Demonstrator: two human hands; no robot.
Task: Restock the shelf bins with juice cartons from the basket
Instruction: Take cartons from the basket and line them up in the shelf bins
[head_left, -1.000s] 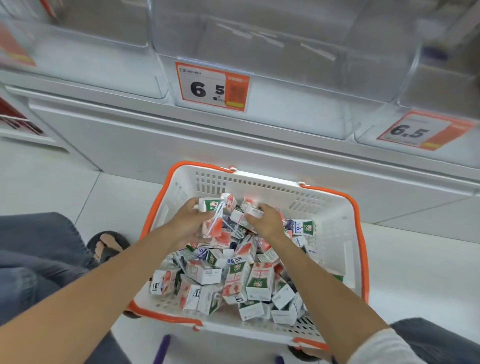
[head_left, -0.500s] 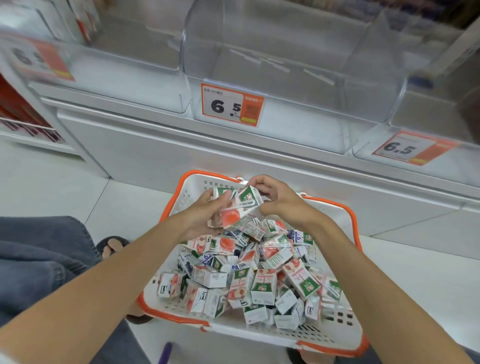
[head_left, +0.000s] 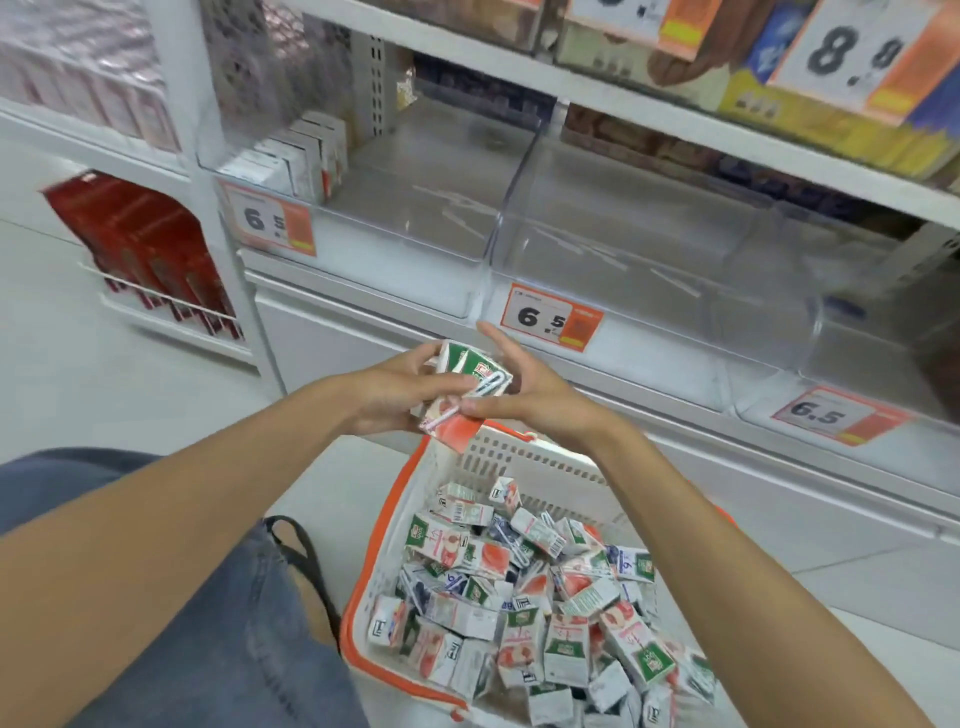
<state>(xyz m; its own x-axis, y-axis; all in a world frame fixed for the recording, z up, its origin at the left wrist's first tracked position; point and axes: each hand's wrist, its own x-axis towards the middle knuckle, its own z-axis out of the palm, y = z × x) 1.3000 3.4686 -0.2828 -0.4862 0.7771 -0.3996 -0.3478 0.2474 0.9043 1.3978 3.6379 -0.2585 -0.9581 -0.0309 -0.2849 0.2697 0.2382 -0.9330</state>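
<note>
Both hands hold a small stack of juice cartons (head_left: 462, 395) above the far-left corner of the white basket (head_left: 540, 467) with its orange rim. My left hand (head_left: 395, 389) grips the stack from the left. My right hand (head_left: 524, 395) pinches it from the right, the index finger pointing up. Several more green, white and red cartons (head_left: 524, 597) lie heaped in the basket. Clear shelf bins (head_left: 613, 260) stand just beyond; the left bin (head_left: 415, 208) holds a few white cartons (head_left: 301, 156) at its left end.
Orange price tags reading 6.5 (head_left: 550, 317) hang on the bin fronts. Red boxes (head_left: 150, 249) fill a rack at the left. Packaged goods line the upper shelves (head_left: 779, 119). My jeans-clad knee (head_left: 171, 597) and a sandalled foot (head_left: 306, 571) are left of the basket.
Both hands have lifted the cartons out of the basket and up toward the bins. My view has tilted up and swung left, bringing the upper shelves into sight.
</note>
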